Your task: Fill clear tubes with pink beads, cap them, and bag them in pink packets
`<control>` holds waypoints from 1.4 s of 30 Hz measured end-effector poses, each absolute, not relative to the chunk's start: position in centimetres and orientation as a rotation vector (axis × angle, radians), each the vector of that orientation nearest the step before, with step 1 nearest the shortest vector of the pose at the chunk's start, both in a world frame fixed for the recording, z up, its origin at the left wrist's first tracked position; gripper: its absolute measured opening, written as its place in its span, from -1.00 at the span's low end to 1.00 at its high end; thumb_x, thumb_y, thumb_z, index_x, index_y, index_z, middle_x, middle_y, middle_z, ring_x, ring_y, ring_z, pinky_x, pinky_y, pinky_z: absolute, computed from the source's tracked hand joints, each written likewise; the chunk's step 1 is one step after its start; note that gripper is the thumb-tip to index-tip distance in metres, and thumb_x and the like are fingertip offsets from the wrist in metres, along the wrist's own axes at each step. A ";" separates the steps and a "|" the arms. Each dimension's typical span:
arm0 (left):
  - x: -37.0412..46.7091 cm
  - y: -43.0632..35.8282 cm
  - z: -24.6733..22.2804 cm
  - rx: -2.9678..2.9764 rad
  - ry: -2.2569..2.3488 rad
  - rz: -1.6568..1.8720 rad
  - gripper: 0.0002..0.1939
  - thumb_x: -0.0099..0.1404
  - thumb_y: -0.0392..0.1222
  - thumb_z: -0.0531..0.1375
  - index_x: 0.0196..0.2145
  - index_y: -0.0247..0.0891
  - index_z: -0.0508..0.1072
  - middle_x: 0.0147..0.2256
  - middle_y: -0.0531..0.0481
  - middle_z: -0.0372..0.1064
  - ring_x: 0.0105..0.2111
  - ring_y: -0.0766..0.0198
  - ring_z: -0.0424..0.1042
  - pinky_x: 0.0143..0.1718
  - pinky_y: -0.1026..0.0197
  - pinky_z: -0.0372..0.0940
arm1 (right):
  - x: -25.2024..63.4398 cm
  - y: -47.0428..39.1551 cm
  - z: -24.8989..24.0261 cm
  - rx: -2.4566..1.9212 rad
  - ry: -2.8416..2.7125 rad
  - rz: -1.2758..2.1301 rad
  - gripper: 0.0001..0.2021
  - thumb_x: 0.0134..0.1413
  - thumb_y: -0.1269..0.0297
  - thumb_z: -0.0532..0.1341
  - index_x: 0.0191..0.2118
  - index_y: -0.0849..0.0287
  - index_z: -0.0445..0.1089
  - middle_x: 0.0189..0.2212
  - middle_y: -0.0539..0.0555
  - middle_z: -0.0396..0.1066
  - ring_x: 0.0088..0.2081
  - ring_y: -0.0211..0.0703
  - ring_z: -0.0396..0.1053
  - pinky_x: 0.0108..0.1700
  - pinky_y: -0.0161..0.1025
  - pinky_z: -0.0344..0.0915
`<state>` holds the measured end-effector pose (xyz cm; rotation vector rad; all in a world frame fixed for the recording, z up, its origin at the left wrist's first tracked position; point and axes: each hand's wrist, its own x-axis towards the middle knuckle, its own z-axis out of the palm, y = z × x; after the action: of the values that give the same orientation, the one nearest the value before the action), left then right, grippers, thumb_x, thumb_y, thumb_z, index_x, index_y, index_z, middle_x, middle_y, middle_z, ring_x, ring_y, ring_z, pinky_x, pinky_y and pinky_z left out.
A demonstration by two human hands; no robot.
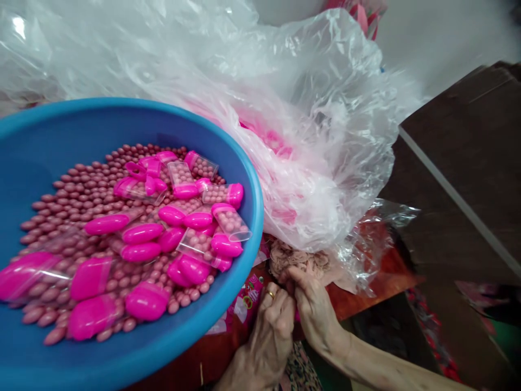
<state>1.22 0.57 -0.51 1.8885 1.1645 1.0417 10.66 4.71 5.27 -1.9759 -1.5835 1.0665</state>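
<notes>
My left hand (271,331), with a ring on one finger, is closed beside the blue basin at the lower middle. My right hand (313,304) meets it, fingers pinched together. What they hold between them is hidden by the fingers. A crumpled beige cloth (299,258) lies just beyond my fingertips. To the left, the large blue basin (254,217) holds many pink beads (81,184) and several clear tubes with bright pink caps (142,233), some filled with beads.
Big clear plastic bags (325,141) with pink items inside lie behind the basin and cloth. A brown cardboard box (459,163) stands at the right. Patterned pink material (248,298) lies beside the basin on a reddish surface (378,288).
</notes>
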 end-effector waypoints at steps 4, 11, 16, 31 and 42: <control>1.2 0.9 -0.8 1.853 1.154 1.050 -0.73 0.27 -0.50 -0.06 -0.34 -0.22 0.35 -0.42 -0.06 0.37 -0.36 0.11 0.35 -0.35 0.08 0.28 | 10.7 4.7 5.1 -1.938 -1.463 1.051 -0.85 -0.22 0.26 0.03 -0.60 0.12 0.29 -0.62 0.00 0.26 -0.49 -0.13 0.19 -0.39 -0.20 0.10; 0.6 1.9 0.9 1.761 1.224 1.031 -0.84 0.14 -0.40 0.23 -0.52 -0.24 0.35 -0.52 0.04 0.38 -0.45 0.20 0.32 -0.44 0.20 0.23 | 10.8 5.5 5.2 -1.833 -1.015 1.378 -0.84 -0.35 0.28 0.07 -0.52 0.17 0.32 -0.65 -0.08 0.22 -0.62 -0.30 0.12 -0.55 -0.32 0.08; -0.5 1.9 2.8 1.769 1.224 1.011 -0.80 -0.04 -0.43 0.37 -0.52 -0.31 0.41 -0.57 0.05 0.36 -0.51 0.24 0.32 -0.47 0.24 0.21 | 10.0 5.3 7.0 -1.707 -0.667 1.664 -0.82 -0.39 0.29 0.14 -0.49 0.20 0.31 -0.65 -0.11 0.24 -0.69 -0.37 0.20 -0.61 -0.38 0.14; -1.6 -0.4 4.6 1.676 1.060 0.911 -0.93 0.23 -0.27 0.15 -0.36 -0.34 0.40 -0.50 0.01 0.28 -0.53 0.27 0.31 -0.52 0.28 0.16 | 9.9 3.4 8.6 -1.514 -0.551 1.865 -0.83 -0.38 0.41 0.07 -0.53 0.21 0.36 -0.63 -0.10 0.20 -0.65 -0.42 0.10 -0.62 -0.45 0.07; -0.7 -0.7 3.1 1.575 0.972 0.933 -0.82 0.20 -0.10 0.21 -0.39 -0.29 0.44 -0.51 0.00 0.31 -0.53 0.24 0.33 -0.53 0.25 0.16 | 11.3 1.8 7.1 -1.534 -0.709 1.671 -0.85 -0.10 0.22 0.16 -0.39 0.13 0.41 -0.55 -0.06 0.31 -0.59 -0.33 0.24 -0.59 -0.43 0.23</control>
<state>-0.67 -0.71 3.11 1.5753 0.9722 0.9334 11.29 1.83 7.08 -1.5338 -0.7095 1.6712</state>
